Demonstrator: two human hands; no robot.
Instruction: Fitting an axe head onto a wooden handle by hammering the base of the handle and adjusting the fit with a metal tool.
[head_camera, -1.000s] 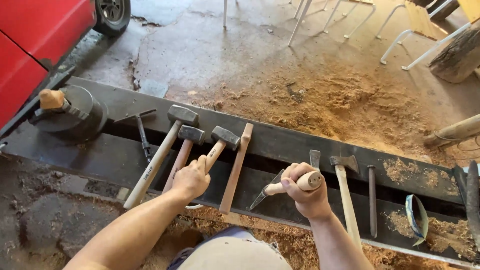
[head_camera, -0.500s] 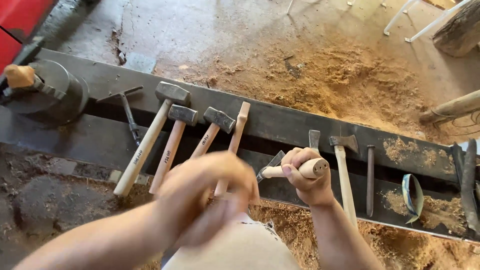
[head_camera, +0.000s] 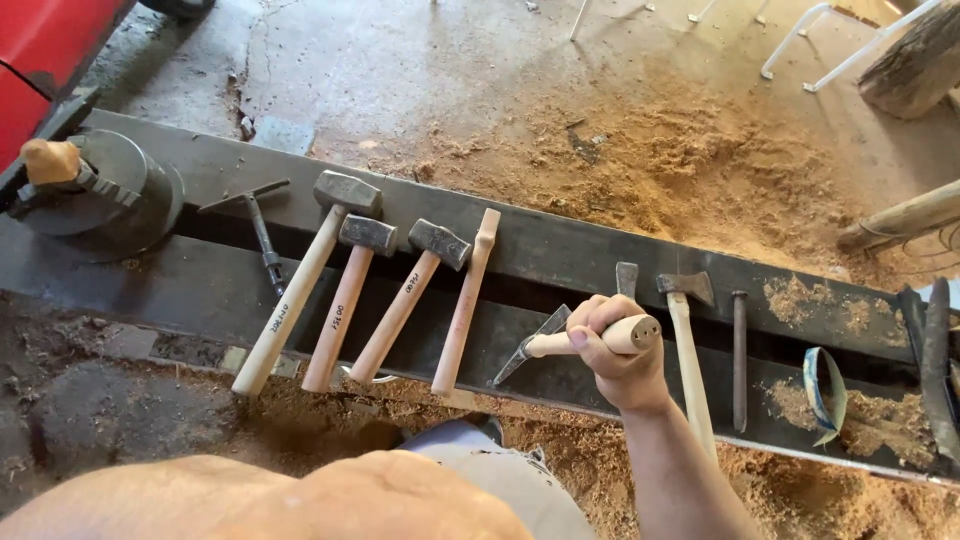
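Right hand grips a wooden-handled pick hammer above the bench; left hand's grip cannot be told, hammers beyond it.

Smooth pale wooden handle, matt dark steel beam

Bare forearms, no sleeves, grey trousers

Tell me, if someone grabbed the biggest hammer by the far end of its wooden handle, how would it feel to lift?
Probably head-heavy: the biggest hammer carries a chunky block of dark metal on a long pale handle, so it would likely droop at the head. It looks stiff, not bendy. The smooth handle might slip in a dusty palm, given the sawdust around. Lying across the dark steel beam, it seems unlikely to roll.
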